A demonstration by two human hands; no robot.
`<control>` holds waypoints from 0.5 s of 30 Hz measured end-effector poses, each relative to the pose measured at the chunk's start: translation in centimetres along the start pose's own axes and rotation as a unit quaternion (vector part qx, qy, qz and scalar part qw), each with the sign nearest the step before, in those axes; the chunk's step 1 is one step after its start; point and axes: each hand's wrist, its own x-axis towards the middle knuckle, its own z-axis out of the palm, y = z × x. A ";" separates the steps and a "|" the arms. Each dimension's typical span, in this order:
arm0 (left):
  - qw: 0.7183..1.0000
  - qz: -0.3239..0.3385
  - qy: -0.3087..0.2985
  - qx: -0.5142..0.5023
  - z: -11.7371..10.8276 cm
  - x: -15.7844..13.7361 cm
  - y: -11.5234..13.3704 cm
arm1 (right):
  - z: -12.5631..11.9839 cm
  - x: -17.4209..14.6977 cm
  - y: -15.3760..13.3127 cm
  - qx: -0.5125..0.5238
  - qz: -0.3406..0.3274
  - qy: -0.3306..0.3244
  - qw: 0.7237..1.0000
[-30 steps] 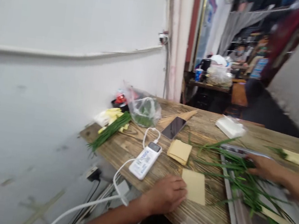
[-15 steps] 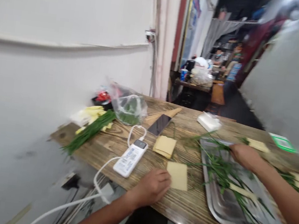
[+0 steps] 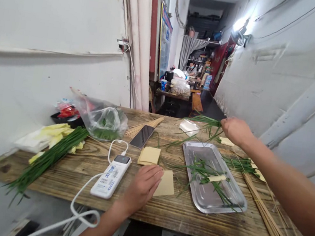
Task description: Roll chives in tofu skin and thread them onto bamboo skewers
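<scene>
My left hand (image 3: 143, 184) rests on the wooden table with its fingers curled together over the left edge of a square yellow tofu sheet (image 3: 167, 185). A small stack of the same sheets (image 3: 149, 156) lies just beyond. My right hand (image 3: 235, 129) is stretched out at the far right, its fingers closed on a bunch of chives (image 3: 207, 120) whose blades trail leftward. Under and nearer than that hand is a metal tray (image 3: 203, 208), holding chives wrapped in a tofu sheet (image 3: 217, 178). Another rolled sheet (image 3: 226, 141) lies beside the tray's far end.
A white power bank (image 3: 111, 177) with a cable and a phone (image 3: 142, 136) lie left of centre. More chives (image 3: 50, 158) and a plastic bag (image 3: 106, 123) are at the left. Bamboo skewers (image 3: 262, 217) lie along the right. A person (image 3: 192, 70) sits far back.
My right hand has moved from over the tray to beyond it, with chives in its grip. My left hand stays by the sheet, now covering more of its edge. The view has turned right.
</scene>
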 end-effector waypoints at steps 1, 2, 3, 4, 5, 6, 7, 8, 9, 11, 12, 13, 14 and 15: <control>1.000 -0.001 0.011 0.002 -0.1 0.7 0.1 | -0.8 0.1 -0.1 -0.012 0.000 0.000 1.000; 1.000 -0.003 0.024 0.006 -0.1 1.5 0.2 | -1.5 0.2 -0.3 -0.027 -0.004 -0.001 1.000; 0.999 -0.006 0.039 0.010 -0.2 2.2 0.3 | -2.2 0.3 -0.6 -0.040 -0.013 -0.001 0.999; 0.998 -0.009 0.055 0.015 -0.3 2.9 0.4 | -2.7 0.4 -0.9 -0.047 -0.027 0.003 0.999; 0.997 -0.014 0.069 0.020 -0.4 3.7 0.5 | -2.9 0.5 -1.3 -0.047 -0.044 0.008 0.998; 0.996 -0.018 0.082 0.024 -0.5 4.3 0.6 | -2.9 0.6 -1.6 -0.041 -0.060 0.009 0.997; 0.995 -0.021 0.093 0.026 -0.5 4.9 0.7 | -2.6 0.7 -2.0 -0.029 -0.072 0.003 0.997; 0.994 -0.024 0.098 0.029 -0.5 5.4 0.8 | -2.0 0.8 -2.3 -0.010 -0.077 -0.013 0.997; 0.994 -0.026 0.099 0.031 -0.5 5.8 0.9 | -1.1 0.8 -2.6 0.018 -0.073 -0.038 0.996; 0.995 -0.029 0.092 0.031 -0.2 6.0 1.1 | 1.4 0.7 -3.4 0.089 -0.052 -0.095 0.990; 0.995 -0.028 0.086 0.029 0.1 5.9 1.2 | 2.9 0.6 -3.8 0.123 -0.042 -0.117 0.985; 0.996 -0.028 0.078 0.025 0.5 5.6 1.3 | 4.3 0.4 -4.1 0.149 -0.036 -0.132 0.979; 0.997 -0.026 0.068 0.020 0.9 5.2 1.4 | 5.6 0.2 -4.4 0.169 -0.033 -0.142 0.975; 0.998 -0.024 0.058 0.014 1.3 4.7 1.4 | 6.9 0.0 -4.6 0.181 -0.032 -0.147 0.972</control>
